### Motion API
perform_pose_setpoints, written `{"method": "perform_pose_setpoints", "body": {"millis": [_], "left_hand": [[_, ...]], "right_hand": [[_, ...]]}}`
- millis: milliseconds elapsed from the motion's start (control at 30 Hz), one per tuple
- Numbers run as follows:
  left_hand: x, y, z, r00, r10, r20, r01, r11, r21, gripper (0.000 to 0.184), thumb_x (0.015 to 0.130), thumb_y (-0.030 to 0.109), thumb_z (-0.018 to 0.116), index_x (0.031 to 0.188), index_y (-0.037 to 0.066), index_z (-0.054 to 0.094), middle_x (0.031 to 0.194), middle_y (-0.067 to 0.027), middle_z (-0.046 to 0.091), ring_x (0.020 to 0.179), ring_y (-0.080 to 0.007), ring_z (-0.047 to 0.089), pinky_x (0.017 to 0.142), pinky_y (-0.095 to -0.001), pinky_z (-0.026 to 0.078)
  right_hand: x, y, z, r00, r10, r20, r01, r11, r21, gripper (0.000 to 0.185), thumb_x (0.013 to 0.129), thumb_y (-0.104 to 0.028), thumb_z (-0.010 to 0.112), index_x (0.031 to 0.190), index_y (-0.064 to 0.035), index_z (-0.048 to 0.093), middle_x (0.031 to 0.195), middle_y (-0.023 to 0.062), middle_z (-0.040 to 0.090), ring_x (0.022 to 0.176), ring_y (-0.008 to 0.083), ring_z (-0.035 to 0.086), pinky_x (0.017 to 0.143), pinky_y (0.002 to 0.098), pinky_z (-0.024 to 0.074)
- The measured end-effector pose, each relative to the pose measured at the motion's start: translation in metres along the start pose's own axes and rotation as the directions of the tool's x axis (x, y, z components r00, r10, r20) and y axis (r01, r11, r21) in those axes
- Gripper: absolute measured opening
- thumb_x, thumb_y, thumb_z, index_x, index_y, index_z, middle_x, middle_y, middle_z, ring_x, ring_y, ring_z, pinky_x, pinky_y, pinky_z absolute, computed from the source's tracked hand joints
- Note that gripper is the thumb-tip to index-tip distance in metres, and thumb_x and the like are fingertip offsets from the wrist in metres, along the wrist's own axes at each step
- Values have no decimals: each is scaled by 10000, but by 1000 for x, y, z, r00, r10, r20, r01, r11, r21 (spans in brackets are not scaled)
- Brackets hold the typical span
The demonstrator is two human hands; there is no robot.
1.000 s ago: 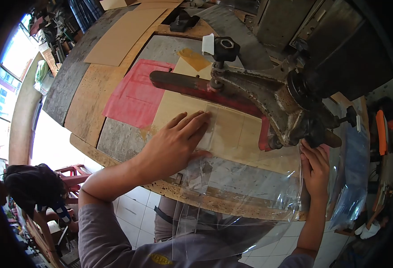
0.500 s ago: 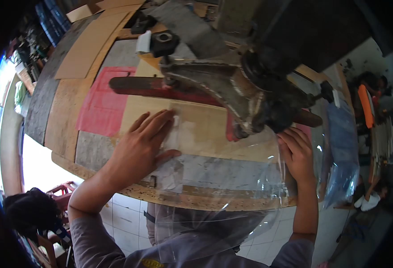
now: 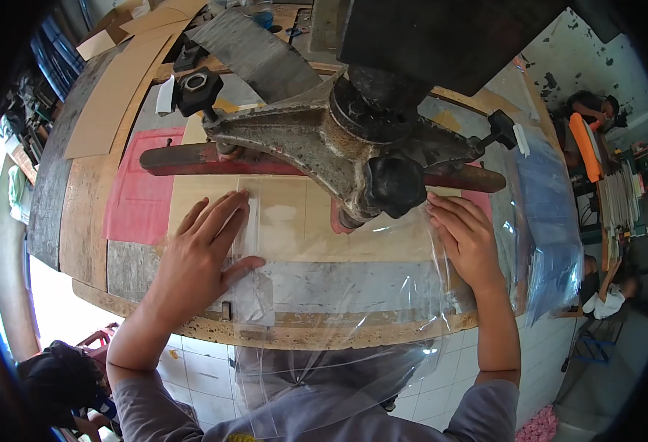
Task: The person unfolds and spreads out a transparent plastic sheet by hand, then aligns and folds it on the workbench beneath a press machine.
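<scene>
A clear plastic sheet [image 3: 383, 295] lies over the tan board under the press and hangs off the table's front edge toward my body. My left hand [image 3: 210, 247] rests open on the sheet's left edge, fingers stretched forward and thumb out to the side. At the right edge, my right hand [image 3: 462, 237] has its fingers together and bent on the plastic, close to a black knob. Above the sheet is a metal press head [image 3: 287, 136] with a long dark red bar [image 3: 177, 158]. The tan board [image 3: 287, 239] shows through the plastic.
A red sheet [image 3: 136, 199] lies left of the board. Cardboard [image 3: 121, 96] covers the far left of the table. Stacked clear bluish plastic [image 3: 552, 228] hangs at the right edge. Other people are at the right and lower left.
The view has shifted, so the press now appears further left. My left hand and the plastic appear slightly left and lower; both hands stay at the sheet's edges.
</scene>
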State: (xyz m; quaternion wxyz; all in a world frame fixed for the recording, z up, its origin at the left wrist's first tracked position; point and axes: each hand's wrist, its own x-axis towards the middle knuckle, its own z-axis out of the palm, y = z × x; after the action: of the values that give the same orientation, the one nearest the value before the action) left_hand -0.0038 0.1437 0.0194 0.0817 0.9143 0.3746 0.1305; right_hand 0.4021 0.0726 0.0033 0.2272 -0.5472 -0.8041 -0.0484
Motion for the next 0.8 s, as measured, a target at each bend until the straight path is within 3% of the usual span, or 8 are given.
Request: {"method": "perform_pose_setpoints", "body": {"millis": [800], "left_hand": [[3,1,-1,1000,-14,-2,14,999,41,717,856,435,778,1336,-74,621,1499,-180,553,1395,-358,524,1198,-517,382]], "right_hand": [[5,1,-3,999,5,-35,-4,999,32,168,868,-1,738,1035,19,746,1149,116,762,1066,300,707,936,405,554]]}}
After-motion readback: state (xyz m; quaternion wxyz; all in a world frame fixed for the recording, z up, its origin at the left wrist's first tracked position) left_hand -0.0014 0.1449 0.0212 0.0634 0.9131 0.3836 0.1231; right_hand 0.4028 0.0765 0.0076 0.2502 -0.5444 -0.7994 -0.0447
